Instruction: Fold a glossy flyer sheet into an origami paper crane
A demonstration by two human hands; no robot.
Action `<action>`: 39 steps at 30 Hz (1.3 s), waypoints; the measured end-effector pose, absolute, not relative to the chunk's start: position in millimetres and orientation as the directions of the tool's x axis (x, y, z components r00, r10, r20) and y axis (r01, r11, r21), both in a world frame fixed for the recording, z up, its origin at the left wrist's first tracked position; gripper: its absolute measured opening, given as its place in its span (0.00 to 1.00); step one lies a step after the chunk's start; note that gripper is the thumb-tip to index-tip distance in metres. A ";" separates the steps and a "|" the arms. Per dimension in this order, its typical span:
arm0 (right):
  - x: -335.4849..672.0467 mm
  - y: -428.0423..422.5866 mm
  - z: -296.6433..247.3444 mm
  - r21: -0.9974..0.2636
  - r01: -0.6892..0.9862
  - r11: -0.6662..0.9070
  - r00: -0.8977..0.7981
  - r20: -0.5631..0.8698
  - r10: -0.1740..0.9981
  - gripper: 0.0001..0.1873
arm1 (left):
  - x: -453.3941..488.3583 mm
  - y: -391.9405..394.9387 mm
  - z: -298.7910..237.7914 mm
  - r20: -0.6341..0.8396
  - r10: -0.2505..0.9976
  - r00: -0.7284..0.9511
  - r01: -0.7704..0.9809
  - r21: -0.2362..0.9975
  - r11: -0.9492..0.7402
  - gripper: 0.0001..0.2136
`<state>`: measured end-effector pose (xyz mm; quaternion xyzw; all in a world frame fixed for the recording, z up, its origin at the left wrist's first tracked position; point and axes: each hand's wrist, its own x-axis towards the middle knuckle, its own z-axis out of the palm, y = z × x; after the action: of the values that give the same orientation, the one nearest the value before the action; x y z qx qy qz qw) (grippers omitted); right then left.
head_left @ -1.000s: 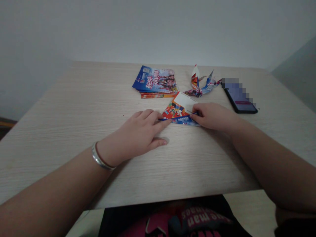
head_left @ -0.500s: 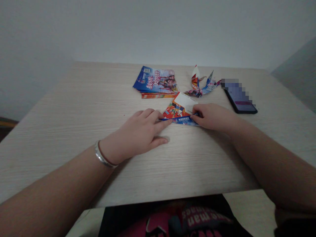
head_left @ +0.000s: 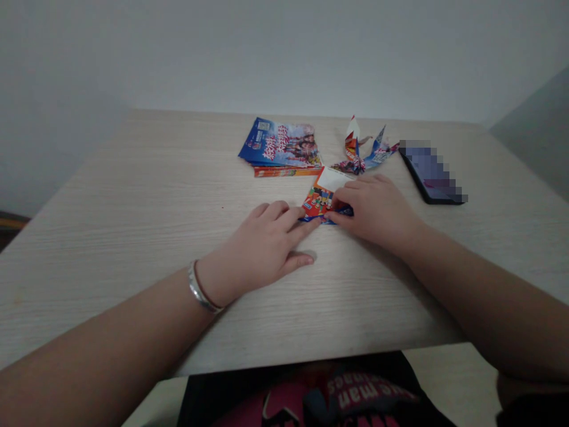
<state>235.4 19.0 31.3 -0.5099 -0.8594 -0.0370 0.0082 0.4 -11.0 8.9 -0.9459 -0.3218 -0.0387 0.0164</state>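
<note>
A folded piece of colourful printed paper [head_left: 320, 194] lies flat on the light wooden table [head_left: 133, 196]. My left hand [head_left: 262, 249], a silver bracelet on its wrist, rests flat with its fingers stretched out, and its fingertips press the paper's left corner. My right hand [head_left: 376, 207] lies over the right part of the paper, its fingers curled and pressing down on the fold. The paper's right half is hidden under that hand.
A stack of printed leaflets [head_left: 281, 148] lies behind the paper. A folded paper crane [head_left: 362, 151] stands to the right of the stack. A dark phone [head_left: 431, 175] lies at the right. The table's near edge is close to my body.
My right hand has slid left over the paper and now covers more of it. My left hand has shifted slightly right, its fingertips still on the corner.
</note>
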 end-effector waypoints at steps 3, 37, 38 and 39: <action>241.5 24.7 27.5 -0.096 0.885 0.455 -0.457 0.002 0.890 0.14 | -0.5 -9.1 10.5 0.069 0.591 0.804 0.591 0.024 -0.806 0.29; 248.8 30.6 13.5 -0.215 0.867 0.449 -0.468 -0.044 0.882 0.11 | 1.5 -6.9 22.5 -0.052 0.617 0.785 0.617 -0.031 -0.787 0.26; 248.9 30.7 13.3 -0.217 0.869 0.445 -0.464 -0.043 0.885 0.11 | 1.9 -6.8 22.7 -0.055 0.619 0.783 0.618 -0.032 -0.785 0.26; 249.1 30.9 13.0 -0.217 0.869 0.445 -0.464 -0.041 0.885 0.11 | 2.3 -6.9 23.0 -0.056 0.619 0.783 0.619 -0.032 -0.785 0.26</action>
<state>249.1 30.9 13.0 -0.5164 -0.8491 0.1038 0.0390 2.3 -6.9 23.0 -0.9442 -0.3278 0.0318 0.0059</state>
